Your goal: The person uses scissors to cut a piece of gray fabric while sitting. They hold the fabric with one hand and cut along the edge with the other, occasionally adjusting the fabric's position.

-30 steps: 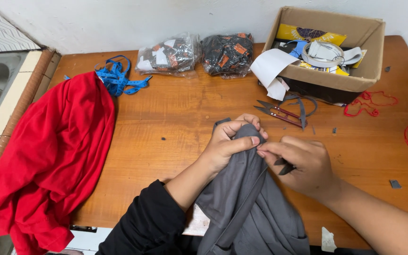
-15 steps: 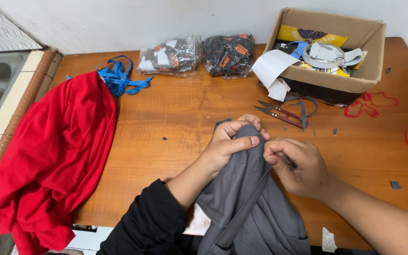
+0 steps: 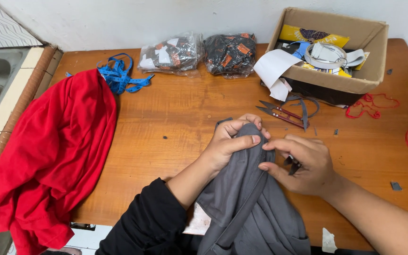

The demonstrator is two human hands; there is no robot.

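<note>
My left hand [image 3: 232,141] pinches the top edge of a grey garment [image 3: 249,208] that hangs off the near edge of the wooden table [image 3: 175,118]. The thumb presses the cloth against the fingers. My right hand [image 3: 301,163] sits just to the right, touching the same grey edge, its fingers closed on a small dark tool [image 3: 293,165] that is mostly hidden. Red-handled thread snips [image 3: 282,112] lie on the table just beyond both hands.
A red garment [image 3: 53,151] drapes over the table's left side, with a blue measuring tape [image 3: 119,78] above it. Two clear bags of dark pieces [image 3: 199,54] sit at the back. A cardboard box [image 3: 336,47] of odds stands back right. Red thread [image 3: 374,104] lies to the right.
My right hand has shifted slightly left and closer to the grey edge held by my left hand. The left hand has kept its grip in place.
</note>
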